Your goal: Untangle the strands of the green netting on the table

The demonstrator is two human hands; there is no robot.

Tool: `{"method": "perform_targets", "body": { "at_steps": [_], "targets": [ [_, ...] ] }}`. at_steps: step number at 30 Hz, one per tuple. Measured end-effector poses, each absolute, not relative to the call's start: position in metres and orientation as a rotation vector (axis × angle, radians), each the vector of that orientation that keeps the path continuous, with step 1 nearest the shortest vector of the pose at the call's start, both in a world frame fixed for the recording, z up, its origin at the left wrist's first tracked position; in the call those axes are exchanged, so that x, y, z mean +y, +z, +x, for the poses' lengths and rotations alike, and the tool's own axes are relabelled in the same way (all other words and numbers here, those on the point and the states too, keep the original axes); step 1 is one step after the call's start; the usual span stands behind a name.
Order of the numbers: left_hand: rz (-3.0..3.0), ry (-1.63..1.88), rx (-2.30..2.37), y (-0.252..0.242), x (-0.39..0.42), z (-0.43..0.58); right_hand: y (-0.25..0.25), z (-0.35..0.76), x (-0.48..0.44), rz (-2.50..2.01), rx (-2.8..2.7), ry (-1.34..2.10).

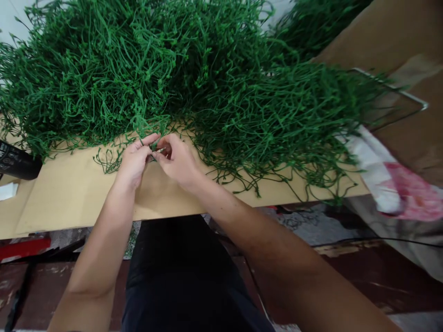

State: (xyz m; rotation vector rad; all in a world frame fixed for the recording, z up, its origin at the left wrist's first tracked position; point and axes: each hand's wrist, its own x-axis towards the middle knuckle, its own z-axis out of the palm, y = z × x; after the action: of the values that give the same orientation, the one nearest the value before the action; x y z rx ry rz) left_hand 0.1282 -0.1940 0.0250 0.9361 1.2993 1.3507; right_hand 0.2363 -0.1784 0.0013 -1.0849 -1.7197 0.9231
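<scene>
My left hand [135, 159] and my right hand [176, 159] meet above the front of a tan cardboard sheet [83, 193]. Between their fingertips is a small green plastic stem piece [154, 146], pinched from both sides; its exact shape is partly hidden by the fingers. Just left of my left hand, a few loose green stems [109, 161] lie on the cardboard. Behind the hands rises a large heap of thin green artificial stems [114, 69] with small bud-like tips. A second, flatter pile of stems [277, 115] spreads to the right, close to my right hand.
A black cylindrical container [19, 160] stands at the left edge. On the right are brown cardboard [415, 133], a bent metal rod [410, 96] and a pink-and-white cloth or bag [408, 189]. Several stems hang over the front edge of the sheet, above my lap.
</scene>
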Motion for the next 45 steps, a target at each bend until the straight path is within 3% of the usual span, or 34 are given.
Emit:
{"method": "perform_targets", "body": {
  "at_steps": [5,12,17,24,31,40,45],
  "targets": [
    [0.952,1.313,1.242,0.024,-0.192,0.125,-0.002,0.232,-0.174,-0.969,-1.838,0.999],
    [1.020,1.329,1.186,0.026,-0.195,0.123,0.008,0.242,-0.167,-0.896,-1.841,0.755],
    [1.095,1.391,1.304,0.027,-0.192,0.122,0.008,0.250,-0.166,-0.867,-1.773,1.010],
    [1.186,1.422,1.390,0.018,-0.185,0.121,0.002,0.250,-0.166,-1.007,-1.704,1.084],
    [1.300,1.432,1.468,0.010,-0.178,0.117,0.010,0.255,-0.183,-1.065,-1.912,0.900],
    [1.446,1.398,1.651,-0.003,-0.167,0.125,0.013,0.262,-0.213,-0.909,-2.000,0.823],
    [1.151,1.597,1.821,0.004,-0.160,0.093,0.037,0.273,-0.257,-0.473,-2.279,0.741]
  ]
}}
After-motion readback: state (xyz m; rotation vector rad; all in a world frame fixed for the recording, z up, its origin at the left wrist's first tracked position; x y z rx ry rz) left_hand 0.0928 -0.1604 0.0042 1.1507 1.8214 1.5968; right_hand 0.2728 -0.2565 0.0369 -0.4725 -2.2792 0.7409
